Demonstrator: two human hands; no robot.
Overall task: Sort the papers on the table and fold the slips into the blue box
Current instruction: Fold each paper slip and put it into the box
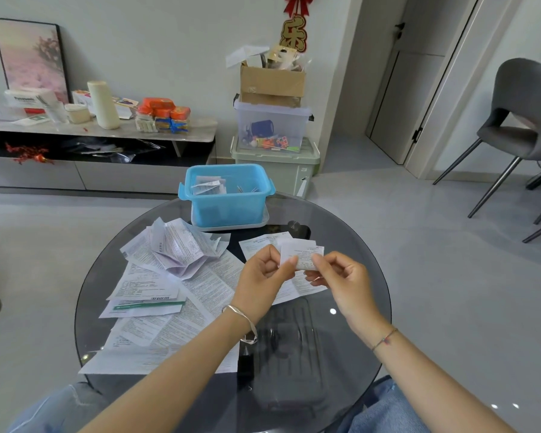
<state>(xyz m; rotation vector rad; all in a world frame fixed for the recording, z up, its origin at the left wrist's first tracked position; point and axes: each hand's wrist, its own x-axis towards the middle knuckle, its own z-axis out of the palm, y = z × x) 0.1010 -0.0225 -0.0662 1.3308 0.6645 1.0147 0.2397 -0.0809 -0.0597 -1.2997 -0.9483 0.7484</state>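
Above the round dark glass table (350, 339), my left hand (263, 276) and my right hand (341, 278) pinch a small white printed slip (302, 253) from either side. The blue box (228, 195) stands on its pale lid at the table's far edge and holds a few folded slips (207, 185). A loose pile of printed papers (169, 276) covers the left half of the table, with crumpled sheets (181, 248) on top. More flat sheets (263, 243) lie under my hands.
Behind the table stand stacked storage bins (275, 145) topped by a cardboard box (272, 84). A low cabinet (100, 142) with packets and jars runs along the left wall. A grey chair (519, 126) stands at the right. My knees in jeans show at the bottom.
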